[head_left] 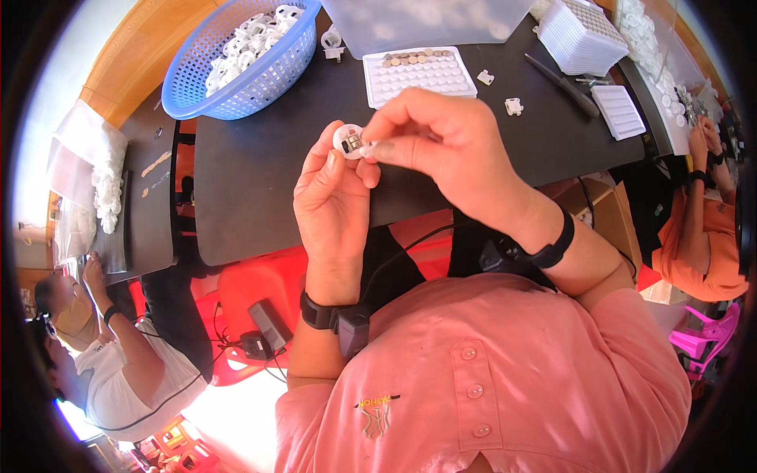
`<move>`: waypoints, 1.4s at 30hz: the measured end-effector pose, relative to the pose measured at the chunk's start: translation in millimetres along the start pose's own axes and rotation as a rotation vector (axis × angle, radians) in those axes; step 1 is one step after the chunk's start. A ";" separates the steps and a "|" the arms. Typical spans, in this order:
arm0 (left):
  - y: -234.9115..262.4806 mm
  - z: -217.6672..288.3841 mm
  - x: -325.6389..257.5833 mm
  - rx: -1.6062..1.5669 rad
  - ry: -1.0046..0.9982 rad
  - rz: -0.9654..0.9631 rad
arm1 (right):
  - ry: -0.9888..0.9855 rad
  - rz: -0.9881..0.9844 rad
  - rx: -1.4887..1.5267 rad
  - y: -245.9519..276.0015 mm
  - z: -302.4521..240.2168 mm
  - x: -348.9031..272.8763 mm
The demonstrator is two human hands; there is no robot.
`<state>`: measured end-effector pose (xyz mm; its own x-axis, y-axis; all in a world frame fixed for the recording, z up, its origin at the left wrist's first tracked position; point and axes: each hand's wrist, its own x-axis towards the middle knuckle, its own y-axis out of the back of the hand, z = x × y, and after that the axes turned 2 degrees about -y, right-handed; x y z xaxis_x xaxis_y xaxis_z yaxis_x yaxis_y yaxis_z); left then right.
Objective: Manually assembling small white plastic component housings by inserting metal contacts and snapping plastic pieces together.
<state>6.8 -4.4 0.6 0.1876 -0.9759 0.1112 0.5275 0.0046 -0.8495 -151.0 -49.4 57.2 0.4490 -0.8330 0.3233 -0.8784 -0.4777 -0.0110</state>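
My left hand (334,197) is raised over the near part of the dark table, its fingertips closed round the rim of a small round white plastic housing (341,135). Inside the housing's face, small dark and metallic parts show. Against its right side, my right hand (453,142) pinches with thumb and forefinger; a tiny pale bit shows at the tips, too small to name. Beyond my hands lies a white plastic tray (418,87) of round pockets, with several coin-like metal discs (414,57) along its far rows.
At the back left stands a blue basket (183,87) heaped with white plastic parts. Two loose white pieces (513,106) lie right of the tray, near a long dark tool (564,85) and stacked white trays (583,35). Other people work at both sides.
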 end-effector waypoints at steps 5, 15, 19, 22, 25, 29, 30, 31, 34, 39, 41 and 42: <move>10.3 1.0 1.6 -0.025 0.068 -0.170 | -0.041 -0.015 0.023 4.7 2.1 13.9; -2.8 -0.8 1.7 0.044 0.054 0.002 | -0.142 -0.005 0.205 -5.8 18.3 12.1; -1.1 1.1 1.5 0.055 0.063 -0.013 | -0.130 -0.010 0.186 -7.8 17.0 11.8; -0.7 1.3 2.1 0.040 0.067 -0.018 | -0.176 -0.015 0.221 -9.0 14.1 12.5; 0.0 0.8 2.2 0.038 0.073 -0.021 | -0.169 -0.025 0.213 -8.2 14.0 13.0; 3.5 0.4 0.6 0.062 0.052 -0.024 | -0.106 -0.034 0.113 -7.7 17.7 11.3; 3.5 0.3 0.1 0.062 0.045 -0.028 | -0.063 -0.033 0.064 -6.6 21.6 10.2; 3.0 0.1 0.2 0.063 0.045 -0.028 | -0.021 -0.032 0.014 -5.8 23.6 9.7; 3.7 -1.1 1.4 0.082 0.039 -0.022 | -0.032 -0.064 0.082 -2.8 23.3 10.2; 11.4 1.1 -0.8 0.087 0.075 -0.067 | -0.084 -0.146 0.017 5.2 16.4 19.8; 11.1 1.8 -1.2 0.101 0.063 -0.087 | -0.135 -0.200 0.023 8.2 10.7 25.8; 11.3 0.8 -2.0 0.112 0.057 -0.110 | -0.183 -0.233 0.047 9.7 8.8 27.5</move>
<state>13.0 -2.2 -8.8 0.0777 -0.9828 0.1678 0.6321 -0.0816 -0.7706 -145.7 -79.4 57.7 0.6634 -0.7339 0.1461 -0.7417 -0.6707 -0.0013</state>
